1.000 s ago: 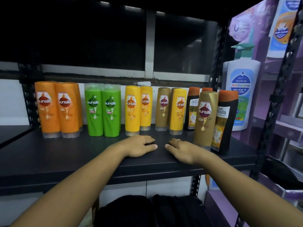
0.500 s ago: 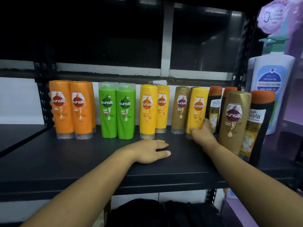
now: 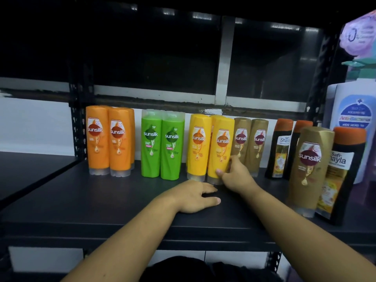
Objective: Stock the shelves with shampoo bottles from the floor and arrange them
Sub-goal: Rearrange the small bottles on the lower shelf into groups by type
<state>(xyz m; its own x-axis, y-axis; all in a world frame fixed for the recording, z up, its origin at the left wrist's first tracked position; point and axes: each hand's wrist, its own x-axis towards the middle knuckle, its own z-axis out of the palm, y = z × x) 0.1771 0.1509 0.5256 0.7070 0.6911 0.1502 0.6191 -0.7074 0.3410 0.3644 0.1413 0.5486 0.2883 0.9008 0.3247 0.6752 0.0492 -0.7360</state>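
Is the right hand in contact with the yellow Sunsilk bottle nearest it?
Touching. The head view shows the right hand gripping the yellow bottle near its base, thumb on the front and fingers wrapped round its right side.

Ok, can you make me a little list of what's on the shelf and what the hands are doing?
shelf: dark, bottles standing upright
colours left to right: orange bottles, green bottles, yellow bottles, gold bottles, black bottles
right grip: holds one yellow bottle near its base
left grip: flat on the shelf, holding nothing
far right: white pump bottle
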